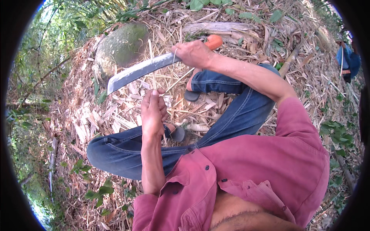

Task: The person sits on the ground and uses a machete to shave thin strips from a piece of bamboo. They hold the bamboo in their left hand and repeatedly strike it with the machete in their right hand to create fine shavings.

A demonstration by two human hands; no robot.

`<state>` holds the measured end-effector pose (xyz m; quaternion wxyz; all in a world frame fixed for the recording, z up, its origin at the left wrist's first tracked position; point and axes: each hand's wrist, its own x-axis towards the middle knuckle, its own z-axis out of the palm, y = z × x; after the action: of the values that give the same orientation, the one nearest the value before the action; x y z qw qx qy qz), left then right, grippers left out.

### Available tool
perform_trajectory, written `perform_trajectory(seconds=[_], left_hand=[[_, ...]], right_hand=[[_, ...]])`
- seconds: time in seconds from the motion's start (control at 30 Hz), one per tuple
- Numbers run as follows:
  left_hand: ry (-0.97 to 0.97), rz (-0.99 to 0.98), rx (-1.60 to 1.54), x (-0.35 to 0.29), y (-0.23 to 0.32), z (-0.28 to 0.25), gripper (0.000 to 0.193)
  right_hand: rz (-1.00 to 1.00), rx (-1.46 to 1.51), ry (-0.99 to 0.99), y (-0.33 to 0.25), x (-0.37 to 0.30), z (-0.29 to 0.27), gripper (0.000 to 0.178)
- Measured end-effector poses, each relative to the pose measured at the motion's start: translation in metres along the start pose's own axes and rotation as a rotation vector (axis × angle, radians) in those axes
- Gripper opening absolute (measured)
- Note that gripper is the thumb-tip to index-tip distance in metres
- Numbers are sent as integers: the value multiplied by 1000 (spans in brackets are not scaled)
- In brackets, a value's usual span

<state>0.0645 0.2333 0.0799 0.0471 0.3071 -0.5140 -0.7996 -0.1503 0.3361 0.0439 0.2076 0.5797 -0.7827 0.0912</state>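
My right hand [191, 53] is closed round the machete where handle and blade meet. The orange end of the handle [214, 41] sticks out on the right. The broad grey blade of the machete [143, 71] slants down to the left, ending in a pale, angled tip. Below the blade, my left hand [153, 109] is closed in a pinch with the thumb up. A thin pale strip [153, 79], like split bamboo or cane, rises from its fingertips and passes by the blade. Another thin strip [179, 81] slants up right from the same fingers toward my foot.
A rounded mossy stone [123, 44] stands beyond the blade tip. Dry leaves and husks [123, 111] cover the ground round my bent, jeans-clad legs [231, 115]. A pale flat piece of wood [219, 27] lies beyond the handle. A blue bundle [348, 59] is at the far right.
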Motion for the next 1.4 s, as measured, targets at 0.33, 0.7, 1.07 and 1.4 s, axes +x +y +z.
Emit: perform_trajectory(seconds=[0.33, 0.7, 1.07, 1.4], left_hand=[[-26, -4, -58, 6, 1, 2, 21], [-57, -55, -142, -6, -4, 4, 23], [-168, -158, -337, 15, -10, -23, 26], [-128, -69, -156, 13, 8, -8, 28]], right_hand=[[-40, -2, 15, 1, -1, 5, 7], [-124, 39, 44, 13, -1, 11, 12], [345, 270, -97, 37, 8, -9, 24], [-39, 112, 32, -20, -7, -2, 11]])
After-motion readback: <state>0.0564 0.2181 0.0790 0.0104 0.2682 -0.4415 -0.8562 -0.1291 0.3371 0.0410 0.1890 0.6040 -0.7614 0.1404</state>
